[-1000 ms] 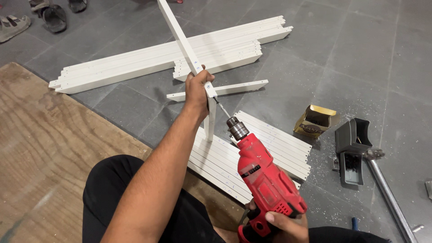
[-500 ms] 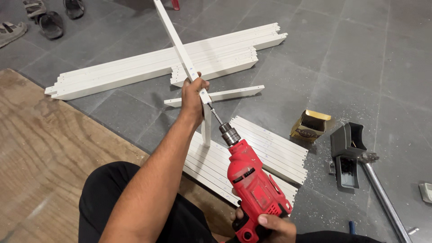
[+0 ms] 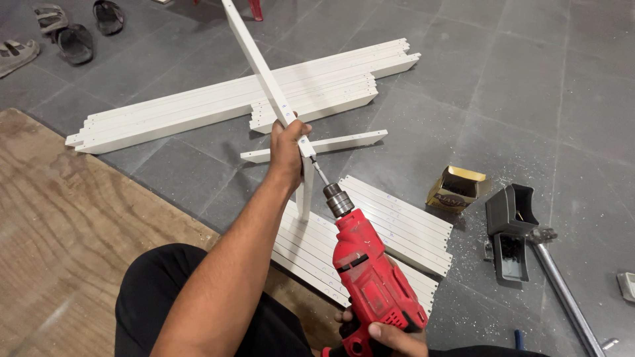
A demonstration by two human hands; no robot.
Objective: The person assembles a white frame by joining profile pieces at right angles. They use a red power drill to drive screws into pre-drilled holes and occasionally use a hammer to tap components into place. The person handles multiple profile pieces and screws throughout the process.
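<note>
1. Keep right hand (image 3: 390,334) wrapped firm on the red power drill (image 3: 370,274) grip, low in view, body in line with the bit.
2. Hold drill bit (image 3: 319,173) square to the joint, tip touching the white slat (image 3: 264,73) just beside the thumb.
3. Keep left hand (image 3: 288,149) clenched round that slat where it crosses an upright piece (image 3: 304,188); fingers clear of the bit.
4. Mind stacked white slats (image 3: 370,231) underneath, long pile (image 3: 218,102) beyond.

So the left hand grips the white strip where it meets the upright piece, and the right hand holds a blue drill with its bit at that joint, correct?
Not quite: the drill is red, not blue, as the head view shows. The rest holds: the left hand grips the white strip, and the right hand holds the drill.
</note>
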